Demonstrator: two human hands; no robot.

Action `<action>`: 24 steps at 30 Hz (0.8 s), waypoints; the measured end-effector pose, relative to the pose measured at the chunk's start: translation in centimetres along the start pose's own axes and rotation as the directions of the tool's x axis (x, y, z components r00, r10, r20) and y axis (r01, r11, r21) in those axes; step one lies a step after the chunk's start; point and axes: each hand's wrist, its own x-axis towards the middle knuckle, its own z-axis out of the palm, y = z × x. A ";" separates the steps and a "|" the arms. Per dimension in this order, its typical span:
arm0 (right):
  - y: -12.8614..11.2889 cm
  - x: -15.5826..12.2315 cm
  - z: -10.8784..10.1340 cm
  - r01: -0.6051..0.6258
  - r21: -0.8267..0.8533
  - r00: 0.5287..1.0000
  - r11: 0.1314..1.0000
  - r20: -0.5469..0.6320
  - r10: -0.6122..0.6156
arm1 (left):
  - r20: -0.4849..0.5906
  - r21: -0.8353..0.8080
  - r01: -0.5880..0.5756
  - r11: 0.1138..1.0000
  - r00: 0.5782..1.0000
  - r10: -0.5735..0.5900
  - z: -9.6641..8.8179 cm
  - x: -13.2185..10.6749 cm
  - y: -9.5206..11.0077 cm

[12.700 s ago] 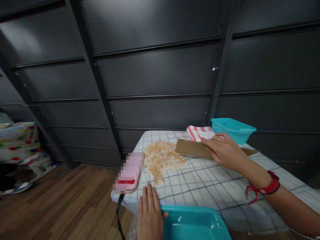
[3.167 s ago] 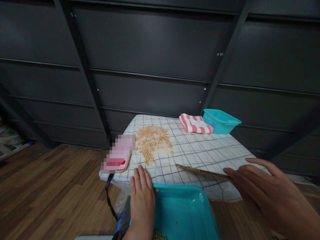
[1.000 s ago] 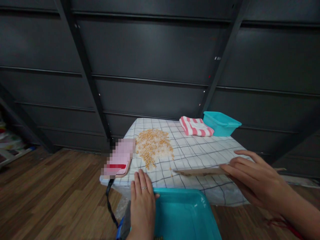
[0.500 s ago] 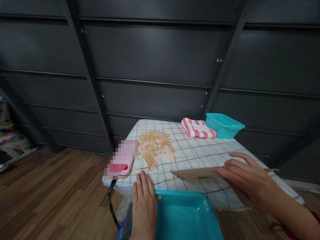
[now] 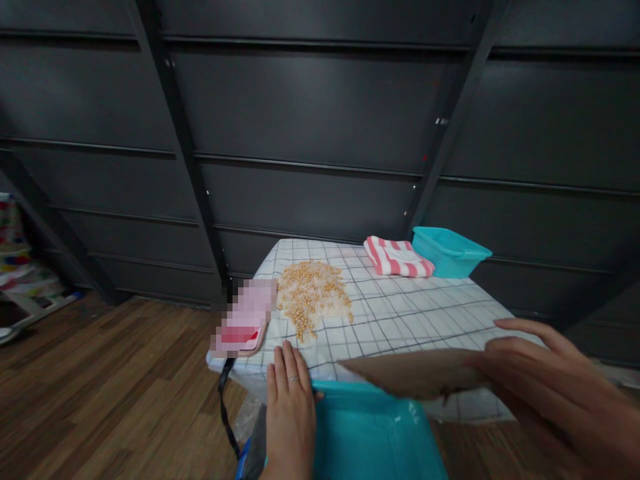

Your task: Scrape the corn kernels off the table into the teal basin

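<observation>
My left hand (image 5: 290,417) lies with its fingers stretched out flat over the front edge of the checked tablecloth (image 5: 420,317). Its thumb touches the corner of a teal basin (image 5: 370,443) just below the table's edge. On the right, my right hand (image 5: 555,393) is closed on a brown piece of cardboard (image 5: 420,373), tilted above the basin's far right corner. Motion blurs this hand and the cardboard. A spread of yellow beans mixed with pale grains (image 5: 315,293) covers the cloth beyond my left hand.
A phone (image 5: 247,317), partly pixelated, lies at the table's left edge, with a black strap (image 5: 223,407) hanging below. At the back right are a folded red-and-white striped towel (image 5: 397,257) and a smaller teal tub (image 5: 450,253). Behind stands a dark panelled wall (image 5: 310,100).
My right hand has moved right and toward me with the cardboard, whose broad face now shows more and overlaps the basin's far rim. My left hand has stayed in place.
</observation>
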 end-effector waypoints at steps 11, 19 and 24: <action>3.3 2.3 5.1 -0.061 -0.214 0.997 0.975 0.029 0.069 | -0.089 -0.033 -0.022 0.999 0.996 0.019 1.8 -0.3 -0.1; 2.3 2.2 3.4 -0.007 -0.170 1.000 0.985 0.014 0.010 | -0.013 0.026 -0.025 0.999 1.000 0.026 0.2 0.1 0.1; 1.7 2.4 2.8 -0.008 -0.127 1.000 0.992 0.017 0.010 | 0.020 0.014 -0.025 1.000 0.999 0.025 -0.2 0.1 0.1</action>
